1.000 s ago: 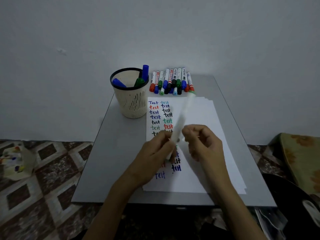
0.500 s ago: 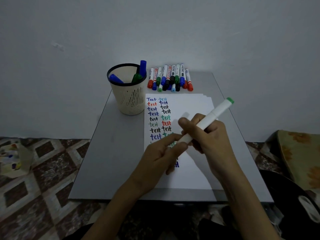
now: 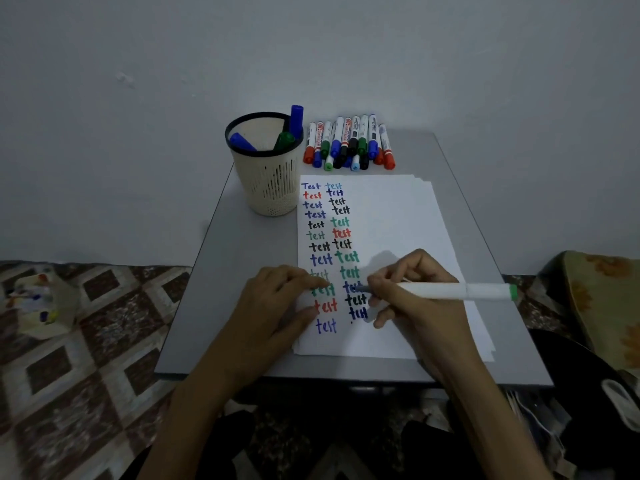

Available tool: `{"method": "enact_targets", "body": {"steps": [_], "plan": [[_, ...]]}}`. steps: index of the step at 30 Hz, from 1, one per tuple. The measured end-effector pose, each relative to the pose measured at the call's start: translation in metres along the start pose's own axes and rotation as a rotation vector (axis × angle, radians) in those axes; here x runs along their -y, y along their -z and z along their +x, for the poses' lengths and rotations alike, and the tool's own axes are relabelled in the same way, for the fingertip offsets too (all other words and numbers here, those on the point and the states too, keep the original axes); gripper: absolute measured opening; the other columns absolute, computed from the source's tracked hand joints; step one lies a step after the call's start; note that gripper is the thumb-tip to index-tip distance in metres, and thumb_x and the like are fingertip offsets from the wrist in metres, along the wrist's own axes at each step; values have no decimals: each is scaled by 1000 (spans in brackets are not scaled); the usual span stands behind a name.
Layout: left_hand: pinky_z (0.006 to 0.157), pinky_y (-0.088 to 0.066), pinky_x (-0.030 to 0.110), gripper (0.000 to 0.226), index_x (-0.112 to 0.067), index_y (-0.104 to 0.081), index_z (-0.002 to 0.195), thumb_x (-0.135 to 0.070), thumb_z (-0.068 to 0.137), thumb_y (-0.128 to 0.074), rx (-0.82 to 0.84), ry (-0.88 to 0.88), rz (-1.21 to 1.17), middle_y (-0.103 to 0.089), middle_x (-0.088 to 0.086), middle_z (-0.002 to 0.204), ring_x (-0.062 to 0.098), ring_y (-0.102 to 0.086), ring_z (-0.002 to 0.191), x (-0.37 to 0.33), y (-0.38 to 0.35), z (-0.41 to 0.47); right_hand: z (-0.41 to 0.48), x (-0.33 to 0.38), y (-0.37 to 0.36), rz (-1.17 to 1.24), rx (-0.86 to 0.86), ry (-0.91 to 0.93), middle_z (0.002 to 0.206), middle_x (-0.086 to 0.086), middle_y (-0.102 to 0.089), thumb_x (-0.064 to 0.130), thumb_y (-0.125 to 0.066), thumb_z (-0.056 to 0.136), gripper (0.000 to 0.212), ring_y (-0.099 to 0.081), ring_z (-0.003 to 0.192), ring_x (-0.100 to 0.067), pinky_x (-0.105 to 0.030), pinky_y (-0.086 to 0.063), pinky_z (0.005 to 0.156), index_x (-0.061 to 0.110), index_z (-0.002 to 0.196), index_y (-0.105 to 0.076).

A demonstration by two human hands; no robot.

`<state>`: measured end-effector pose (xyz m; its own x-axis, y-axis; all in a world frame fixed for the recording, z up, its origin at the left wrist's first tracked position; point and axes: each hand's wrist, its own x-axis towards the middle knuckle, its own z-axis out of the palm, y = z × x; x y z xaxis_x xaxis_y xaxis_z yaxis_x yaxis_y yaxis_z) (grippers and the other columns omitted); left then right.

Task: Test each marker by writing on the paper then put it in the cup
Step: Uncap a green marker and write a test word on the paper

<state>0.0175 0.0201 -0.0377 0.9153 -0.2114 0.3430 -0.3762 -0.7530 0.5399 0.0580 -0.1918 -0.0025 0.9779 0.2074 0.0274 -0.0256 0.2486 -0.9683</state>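
Presently one cup [image 3: 266,192] holds three markers [image 3: 296,120]; right hand [image 3: 424,318] grips one white marker [image 3: 450,291].

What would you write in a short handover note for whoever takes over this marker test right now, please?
Hands: the left hand lies flat on the paper, steadying it; the right hand grips the green-ended marker, tip down by the right column of words.
Things: the cup stands left of the paper's top; the row of markers lies behind the paper.
Done: two columns of "test" written; three markers in the cup.
Left: write with this marker, put it in the cup, then go through the row.
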Motion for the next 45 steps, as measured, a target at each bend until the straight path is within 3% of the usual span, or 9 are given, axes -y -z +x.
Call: {"method": "enact_targets", "body": {"steps": [5,7,15,20,28,33,37,42,45], "plan": [[89,-42,37,34,-26,-57,120,-39,91,-47,-20,-3,14,-54,-8,116,12,-47,108,-1,-1,0,-3,-7,-9,-141,-74,30,47,-31,-43,-3,-74,77,38,-41,32,-21,-34,-33,39,-3,63,-38],[90,-41,35,35,-25,-58,120,-40,91,-46,-19,4,15,-54,-8,115,12,-47,108,-1,-2,0,-4,-10,-13,-174,-105,42,50,-33,-40,-3,-72,78,39,-40,34,-21,-37,-35,41,-3,63,-37],[89,-43,36,37,-22,-59,119,-41,90,-47,-10,8,-4,-54,-6,116,13,-47,107,1,-2,0,-5,-16,-14,-205,-161,57,57,-19,-42,1,-62,67,25,-37,43,-15,-20,-34,45,10,57,-41],[90,-42,34,37,-22,-60,118,-41,89,-47,-12,9,-4,-54,-6,117,13,-47,108,0,-1,0,-5,-18,-13,-305,-135,87,53,-9,-42,3,-62,65,24,-38,50,-19,-22,-33,49,11,56,-42],[89,-42,33,36,-23,-59,119,-41,90,-47,-6,7,-1,-54,-7,116,12,-46,108,1,-1,0,-5,-18,-16,-335,-121,137,52,1,-40,1,-57,61,21,-36,50,-8,-19,-32,48,9,56,-39],[89,-43,31,37,-23,-59,119,-42,90,-46,-3,8,-2,-54,-7,117,10,-45,108,2,-1,0,-4,-19,-12,-268,-119,75,57,-14,-41,-2,-59,65,23,-35,49,-16,-21,-31,49,7,58,-39],[88,-43,30,36,-23,-59,119,-41,90,-47,-8,6,-4,-54,-7,116,9,-44,107,2,-2,1,-5,-20,-13,-314,-120,112,55,-9,-41,-6,-60,68,25,-36,50,-14,-20,-32,47,3,59,-38],[88,-42,29,35,-23,-59,119,-40,90,-47,-6,-1,4,-54,-7,116,11,-46,106,3,-2,1,-5,-17,-14,-315,-77,87,49,2,-40,2,-58,61,25,-35,46,-11,-19,-30,45,16,52,-40],[88,-42,28,36,-23,-59,119,-41,90,-47,-8,3,2,-54,-7,116,9,-45,106,2,-2,1,-5,-18,-13,-275,-106,71,49,-3,-40,2,-58,60,26,-35,46,-14,-20,-29,47,18,51,-39]]}}
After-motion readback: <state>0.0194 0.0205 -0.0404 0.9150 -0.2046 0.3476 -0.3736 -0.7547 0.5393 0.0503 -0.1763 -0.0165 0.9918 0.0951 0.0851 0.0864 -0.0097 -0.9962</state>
